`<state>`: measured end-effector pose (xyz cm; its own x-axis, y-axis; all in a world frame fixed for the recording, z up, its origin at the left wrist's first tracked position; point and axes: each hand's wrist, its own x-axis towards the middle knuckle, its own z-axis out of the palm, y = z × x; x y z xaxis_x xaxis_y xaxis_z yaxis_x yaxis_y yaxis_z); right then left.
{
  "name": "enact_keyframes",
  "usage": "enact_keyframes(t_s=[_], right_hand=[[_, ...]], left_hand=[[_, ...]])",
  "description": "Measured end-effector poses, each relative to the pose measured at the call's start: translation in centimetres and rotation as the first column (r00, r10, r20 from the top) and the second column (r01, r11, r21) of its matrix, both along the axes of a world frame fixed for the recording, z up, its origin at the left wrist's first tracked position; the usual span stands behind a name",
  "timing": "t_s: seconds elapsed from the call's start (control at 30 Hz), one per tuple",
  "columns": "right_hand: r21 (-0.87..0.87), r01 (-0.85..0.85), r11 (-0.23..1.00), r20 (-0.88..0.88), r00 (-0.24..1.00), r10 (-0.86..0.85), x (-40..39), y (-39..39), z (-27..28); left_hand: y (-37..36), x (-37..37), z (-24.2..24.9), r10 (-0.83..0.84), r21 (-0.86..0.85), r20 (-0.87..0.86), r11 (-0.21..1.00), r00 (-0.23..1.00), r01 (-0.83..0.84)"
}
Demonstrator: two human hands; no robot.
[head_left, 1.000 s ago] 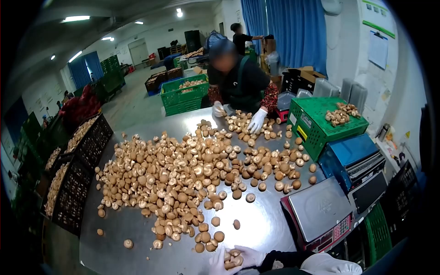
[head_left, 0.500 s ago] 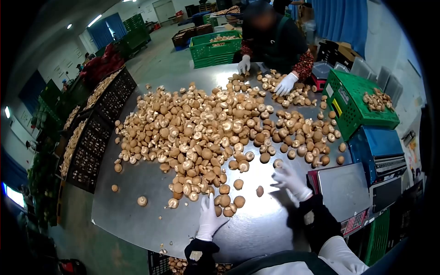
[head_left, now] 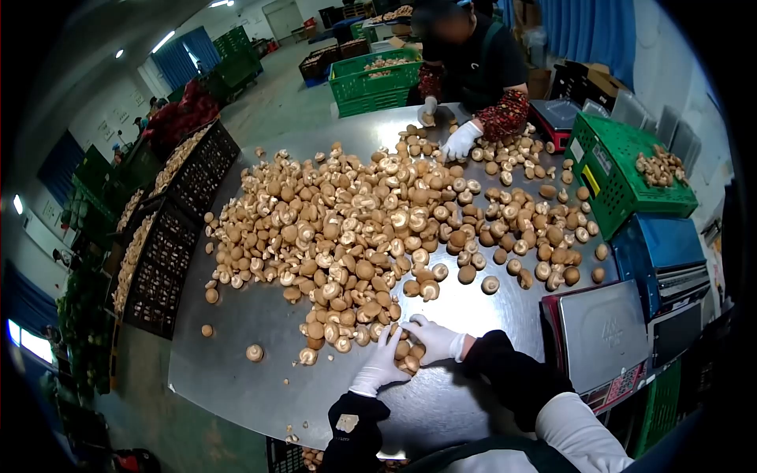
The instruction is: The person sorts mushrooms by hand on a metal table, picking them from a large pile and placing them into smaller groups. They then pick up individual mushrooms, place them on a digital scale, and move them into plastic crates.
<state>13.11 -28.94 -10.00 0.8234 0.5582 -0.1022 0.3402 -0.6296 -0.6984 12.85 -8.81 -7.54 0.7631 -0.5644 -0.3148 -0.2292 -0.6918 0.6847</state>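
Note:
My white-gloved left hand (head_left: 380, 367) and white-gloved right hand (head_left: 435, 340) meet on the metal table, cupped from both sides around a small cluster of brown mushrooms (head_left: 410, 356). The fingers of both hands curl against these mushrooms, and part of the cluster is hidden beneath them. Just beyond my hands spreads a large pile of shiitake-like mushrooms (head_left: 339, 229), some cap up, some stem up. A looser group of mushrooms (head_left: 544, 232) lies to the right. Two single mushrooms sit apart on the left of the table (head_left: 229, 378).
Across the table, a co-worker's gloved hand (head_left: 460, 142) touches mushrooms. At right stand a scale (head_left: 601, 331), a blue box (head_left: 654, 252) and an upturned green crate (head_left: 623, 169) with mushrooms on top. Black crates (head_left: 163, 268) full of mushrooms line the left edge.
My right hand has swung left from beside the scale to the cluster near my left hand. Both hands now close around mushrooms. The co-worker's hand has shifted left.

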Motion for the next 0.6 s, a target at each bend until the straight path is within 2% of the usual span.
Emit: enact_keyframes(t_s=[0.03,0.1,0.17,0.2,0.23,0.27,0.3,0.37,0.43,0.47,0.5,0.53,0.57,0.6], right_hand=[[0.001,-0.001,1.0,-0.001,1.0,0.001,-0.4,-0.5,-0.4],[0.343,0.071,0.937,-0.095,0.995,-0.04,-1.5,-1.7,-0.8],[0.319,0.082,0.944,-0.113,0.992,-0.048,-3.2,-2.9,-0.7],[0.442,0.214,0.871,-0.325,0.943,-0.067,-4.3,-3.4,-1.0],[0.524,0.364,0.77,-0.518,0.854,-0.052,-5.0,-3.7,-0.4],[0.57,0.446,0.69,-0.602,0.799,-0.02,-6.1,-4.0,0.5],[0.605,0.48,0.636,-0.601,0.799,-0.031,-6.9,-4.4,0.5],[0.629,0.55,0.55,-0.592,0.797,-0.119,-7.8,-6.0,0.2],[0.615,0.713,0.338,-0.735,0.673,-0.083,-7.8,-7.9,2.1],[0.64,0.725,0.256,-0.73,0.677,-0.09,-7.2,-9.2,2.3],[0.574,0.816,0.06,-0.808,0.577,-0.119,-7.2,-10.3,4.4],[0.676,0.729,-0.111,-0.735,0.655,-0.178,-6.3,-11.8,4.3],[0.754,0.601,-0.265,-0.655,0.712,-0.251,-5.4,-13.3,4.2],[0.676,0.506,-0.536,-0.687,0.696,-0.209,-4.4,-14.4,5.0]], left_hand=[[0.4,0.1,-0.2,-0.035,-0.092,-0.037,0.995,0.999,0.031],[0.7,-0.1,-0.1,-0.049,-0.138,-0.051,0.99,0.997,0.042],[0.4,-0.8,0.5,-0.015,-0.369,-0.375,0.92,0.927,-0.134],[-0.1,-1.3,1.1,-0.07,-0.498,-0.563,0.824,0.824,-0.27],[-0.7,-1.4,0.8,-0.085,-0.502,-0.56,0.826,0.824,-0.256],[-1.4,-1.4,0.5,-0.146,-0.56,-0.605,0.777,0.783,-0.287],[-2.3,-1.3,0.5,-0.21,-0.608,-0.642,0.725,0.737,-0.323],[-4.7,-0.4,0.8,-0.229,-0.606,-0.636,0.74,0.737,-0.293],[-8.2,1.2,3.4,-0.216,-0.514,-0.71,0.809,0.67,-0.284],[-10.5,2.0,5.0,-0.178,-0.469,-0.699,0.845,0.692,-0.256],[-12.9,3.3,3.6,-0.161,-0.532,-0.473,0.836,0.866,-0.135],[-14.9,3.9,5.2,-0.145,-0.594,-0.426,0.789,0.893,-0.155],[-16.8,3.8,6.9,-0.13,-0.67,-0.556,0.655,0.821,-0.35],[-18.1,4.1,8.2,-0.136,-0.678,-0.576,0.63,0.806,-0.378]])
